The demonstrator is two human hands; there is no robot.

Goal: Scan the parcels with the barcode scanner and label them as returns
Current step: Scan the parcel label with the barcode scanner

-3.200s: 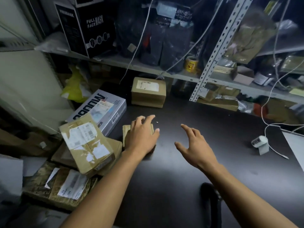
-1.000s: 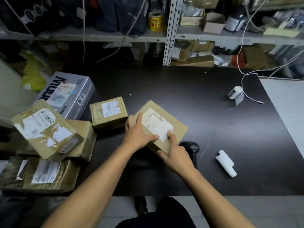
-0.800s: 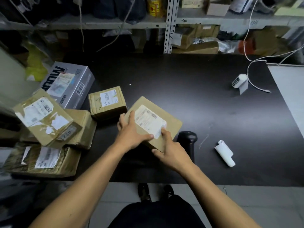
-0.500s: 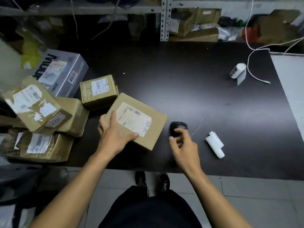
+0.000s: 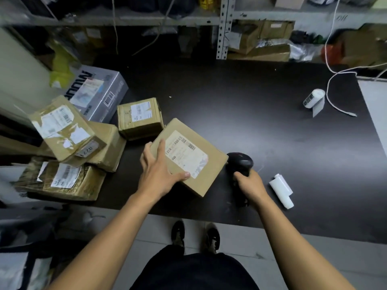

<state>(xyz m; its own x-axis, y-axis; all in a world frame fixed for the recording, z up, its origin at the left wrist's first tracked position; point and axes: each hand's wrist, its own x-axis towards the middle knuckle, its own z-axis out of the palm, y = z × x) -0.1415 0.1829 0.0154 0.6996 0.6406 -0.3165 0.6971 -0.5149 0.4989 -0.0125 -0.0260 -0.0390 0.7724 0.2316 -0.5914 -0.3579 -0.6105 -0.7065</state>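
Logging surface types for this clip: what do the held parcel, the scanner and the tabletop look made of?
Parcel: brown corrugated cardboard, matte, with a paper label. Scanner: black, likely plastic, with a dull sheen. Tabletop: dark, smooth, faintly reflective, perhaps laminate.

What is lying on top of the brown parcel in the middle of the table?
On the brown parcel a white shipping label with barcodes is visible, and the left hand rests on its near-left corner. The cardboard beneath the hand is hidden.

Handwritten "0221" on tilted parcel (image 5: 62,130).
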